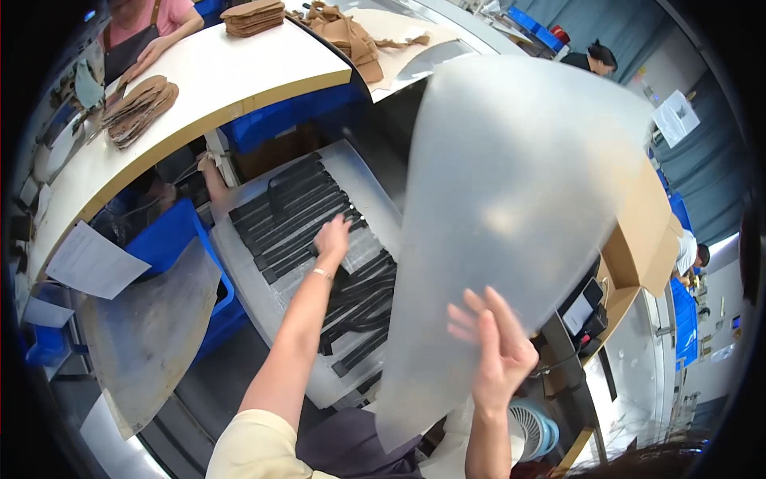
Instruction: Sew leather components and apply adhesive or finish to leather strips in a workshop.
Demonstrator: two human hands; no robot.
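Rows of flat black straps [291, 211] lie side by side on a pale board [239, 247] in front of me. Over their right-hand ends, my left hand [332, 237] is bent with its fingers closed at a strap end; the exact grip is small in view. More black straps [359, 299] lie in a looser pile nearer me. A large translucent plastic sheet [511, 176] stands raised and curved to the right of the board. My right hand [503, 355] is at its lower right edge, fingers spread and partly blurred. Whether it touches the sheet, I cannot tell.
A white table [231, 68] curves across the far left, bearing stacks of brown pieces [142, 110]. Blue bins [163, 239] and a second clear sheet [152, 327] are at left. A cardboard box [638, 239] and a small fan [533, 431] stand at right. Another person sits beyond the table.
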